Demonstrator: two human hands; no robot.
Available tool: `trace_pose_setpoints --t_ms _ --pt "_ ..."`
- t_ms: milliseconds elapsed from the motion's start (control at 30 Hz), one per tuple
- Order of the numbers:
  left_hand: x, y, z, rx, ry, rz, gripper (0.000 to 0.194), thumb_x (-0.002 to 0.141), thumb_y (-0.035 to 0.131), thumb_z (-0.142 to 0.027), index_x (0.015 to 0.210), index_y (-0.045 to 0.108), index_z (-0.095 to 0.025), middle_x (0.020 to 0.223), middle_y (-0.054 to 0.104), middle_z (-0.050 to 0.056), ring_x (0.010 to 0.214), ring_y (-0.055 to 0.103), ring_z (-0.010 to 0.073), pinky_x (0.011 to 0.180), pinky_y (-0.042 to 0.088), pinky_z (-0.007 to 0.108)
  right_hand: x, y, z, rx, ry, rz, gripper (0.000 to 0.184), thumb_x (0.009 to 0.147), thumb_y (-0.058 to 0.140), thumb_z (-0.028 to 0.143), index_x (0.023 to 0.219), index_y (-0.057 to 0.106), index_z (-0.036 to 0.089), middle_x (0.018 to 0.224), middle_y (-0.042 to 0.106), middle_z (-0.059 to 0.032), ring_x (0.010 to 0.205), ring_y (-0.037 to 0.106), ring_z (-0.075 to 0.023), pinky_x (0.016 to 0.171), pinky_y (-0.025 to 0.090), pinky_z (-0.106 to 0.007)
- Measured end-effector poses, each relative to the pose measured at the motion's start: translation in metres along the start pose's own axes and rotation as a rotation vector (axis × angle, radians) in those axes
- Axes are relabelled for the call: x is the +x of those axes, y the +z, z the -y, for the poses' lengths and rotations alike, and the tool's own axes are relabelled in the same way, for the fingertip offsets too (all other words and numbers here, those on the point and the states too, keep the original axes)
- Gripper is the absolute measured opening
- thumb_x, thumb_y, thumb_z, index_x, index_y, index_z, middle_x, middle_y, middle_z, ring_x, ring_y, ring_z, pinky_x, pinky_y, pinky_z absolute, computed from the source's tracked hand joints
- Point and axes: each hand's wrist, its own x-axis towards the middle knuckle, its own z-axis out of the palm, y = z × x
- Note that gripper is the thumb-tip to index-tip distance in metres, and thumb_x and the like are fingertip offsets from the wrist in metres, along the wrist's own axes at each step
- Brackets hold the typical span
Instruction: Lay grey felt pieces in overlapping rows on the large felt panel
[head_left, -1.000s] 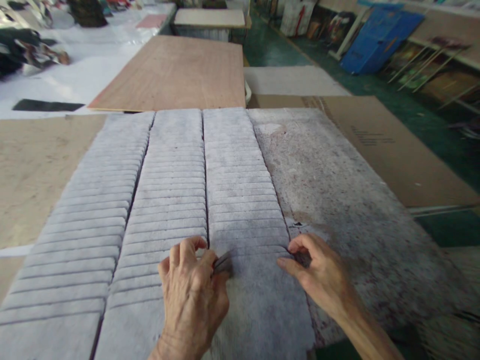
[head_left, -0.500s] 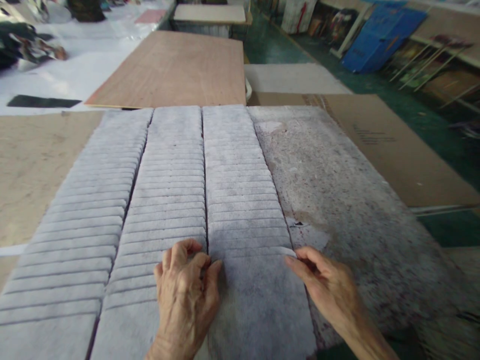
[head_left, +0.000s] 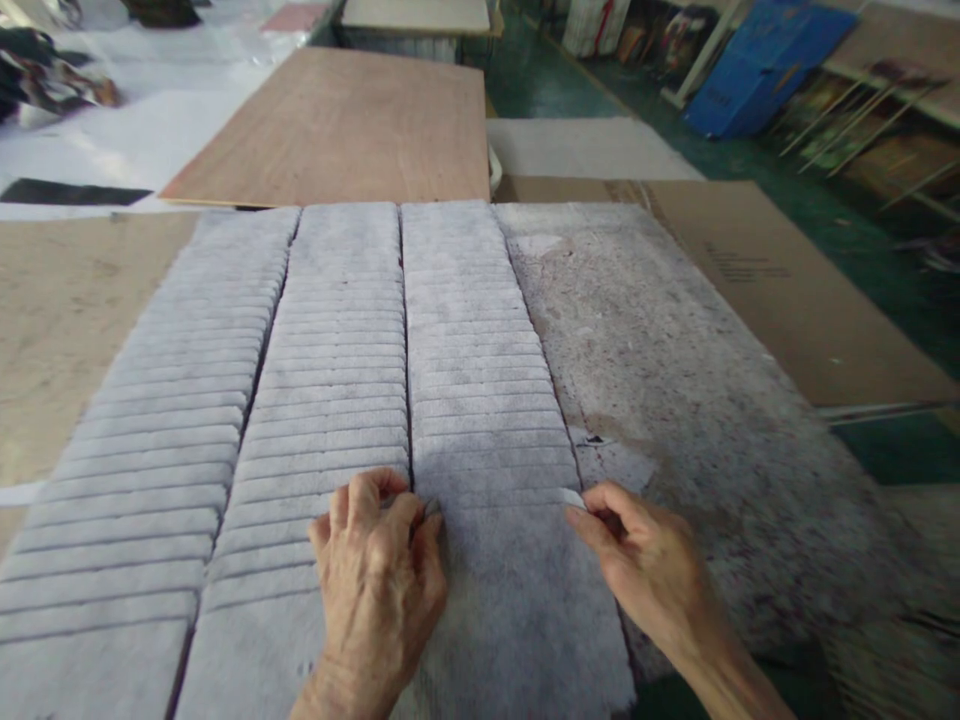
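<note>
Three rows of overlapping grey felt-like pieces run away from me, each piece set back a little from the one before. At the near end of the right-hand row (head_left: 480, 350) lies the front grey felt piece (head_left: 525, 600). My right hand (head_left: 649, 555) pinches that piece's far right corner, which curls up pale between thumb and finger. My left hand (head_left: 379, 570) is closed in a pinch at its far left corner, over the gap beside the middle row (head_left: 330, 350); a bit of grey edge shows by the thumb. The left row (head_left: 150, 440) lies untouched.
Beneath the rows is a speckled, worn board (head_left: 675, 370), bare on the right. A brown cardboard sheet (head_left: 810, 290) lies beyond it. At the far end is a plywood panel (head_left: 352, 130). A blue cabinet-like object (head_left: 765, 70) stands across the green floor.
The view has shifted slightly. Both hands stay at the same piece's corners; the right corner looks a little more curled, and a grey edge now shows at my left thumb.
</note>
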Motion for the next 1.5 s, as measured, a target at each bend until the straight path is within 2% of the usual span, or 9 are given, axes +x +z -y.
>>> trace_pose_setpoints --t_ms 133,267,400,467,700,833,933,1133,1500 --pt "-0.004 -0.003 -0.005 0.088 -0.011 -0.045 0.006 0.074 0.055 -0.023 0.073 0.061 -0.022 0.094 0.054 0.006 0.083 0.045 0.0227 0.067 0.030 0.036 -0.006 0.006 0.001 -0.194 -0.079 -0.131 0.024 0.079 0.045 0.036 0.062 0.052 0.020 0.056 0.056 0.0003 0.052 0.051 -0.0133 0.048 0.035 -0.024" --pt "-0.010 -0.010 -0.001 0.095 0.051 -0.144 0.018 0.077 0.054 -0.022 0.094 0.059 -0.021 0.097 0.055 0.008 0.085 0.046 0.0226 0.070 0.031 0.036 -0.013 0.002 0.005 -0.311 -0.229 -0.311 0.020 0.081 0.048 0.033 0.088 0.055 0.016 0.076 0.061 -0.0060 0.073 0.056 -0.0192 0.065 0.043 -0.029" --pt "-0.016 -0.011 0.007 -0.022 0.212 -0.056 0.026 0.077 0.053 -0.018 0.103 0.055 -0.024 0.099 0.059 0.003 0.087 0.050 0.0193 0.072 0.032 0.035 -0.017 -0.004 0.006 -0.263 -0.455 -0.242 0.018 0.081 0.051 0.026 0.097 0.055 0.017 0.089 0.062 -0.0053 0.084 0.055 -0.0180 0.076 0.043 -0.029" --pt "-0.017 -0.011 0.008 -0.038 0.225 0.011 0.030 0.077 0.053 -0.017 0.106 0.053 -0.025 0.100 0.060 0.002 0.088 0.051 0.0193 0.073 0.031 0.034 -0.016 -0.004 0.004 -0.255 -0.470 -0.185 0.020 0.081 0.051 0.025 0.099 0.054 0.018 0.091 0.061 -0.0049 0.085 0.055 -0.0179 0.076 0.043 -0.029" --pt "-0.007 -0.015 0.001 -0.053 0.090 0.198 0.017 0.075 0.053 -0.015 0.090 0.056 -0.023 0.080 0.060 0.000 0.079 0.048 0.0203 0.069 0.028 0.035 -0.007 -0.002 0.000 -0.192 -0.215 -0.056 0.017 0.075 0.053 0.038 0.075 0.055 0.021 0.067 0.059 -0.0010 0.065 0.056 -0.0155 0.057 0.043 -0.026" --pt "-0.008 -0.016 0.001 -0.076 0.054 0.224 0.004 0.077 0.052 -0.020 0.075 0.056 -0.023 0.071 0.057 -0.001 0.073 0.047 0.0193 0.066 0.027 0.034 -0.009 -0.004 0.004 -0.157 0.059 0.007 0.028 0.066 0.056 0.051 0.063 0.056 0.022 0.054 0.056 0.0020 0.049 0.053 -0.0138 0.046 0.039 -0.025" --pt "-0.009 -0.016 0.003 -0.093 0.022 0.232 0.011 0.080 0.047 -0.022 0.072 0.055 -0.022 0.069 0.057 -0.001 0.072 0.047 0.0190 0.065 0.027 0.034 -0.013 -0.007 0.008 -0.069 0.168 0.026 0.036 0.066 0.051 0.057 0.058 0.058 0.023 0.047 0.054 0.0017 0.043 0.051 -0.0134 0.041 0.037 -0.024" --pt "-0.007 -0.014 0.007 -0.100 0.034 0.227 0.015 0.079 0.048 -0.023 0.067 0.055 -0.022 0.066 0.056 -0.001 0.070 0.048 0.0175 0.063 0.027 0.032 -0.013 -0.010 0.008 0.101 0.232 0.065 0.035 0.067 0.049 0.053 0.052 0.057 0.022 0.039 0.046 0.0041 0.035 0.043 -0.0106 0.034 0.032 -0.021" --pt "-0.008 -0.013 0.006 -0.079 0.072 0.204 0.015 0.078 0.048 -0.022 0.065 0.054 -0.022 0.063 0.054 -0.001 0.068 0.047 0.0166 0.062 0.026 0.032 -0.013 -0.008 0.007 0.090 0.236 0.087 0.034 0.067 0.049 0.049 0.050 0.054 0.021 0.040 0.044 0.0041 0.036 0.041 -0.0094 0.036 0.032 -0.020"
